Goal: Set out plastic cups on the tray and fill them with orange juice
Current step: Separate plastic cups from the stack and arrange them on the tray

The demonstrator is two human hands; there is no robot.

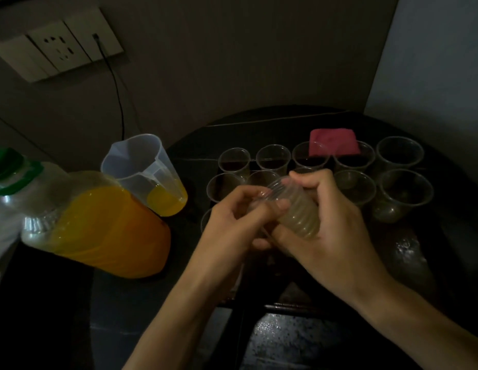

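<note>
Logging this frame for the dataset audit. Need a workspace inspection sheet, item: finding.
Surface: dark table in dim light, with a dark tray on it whose edges are hard to tell.
Job's things: clear cups stand upright in rows on the tray, none showing orange juice. The cup stack is held over them. The juice bottle, green cap, part full, is left of the tray. The jug beside it holds a little juice.
Clutter: pink cloth behind the cups; what looks like clear wrapper on the right.
Grippers: left hand and right hand both grip the cup stack.
Cables: black cable hangs from the wall socket down behind the jug.
Surroundings: plain wall; nothing else seen.
</note>
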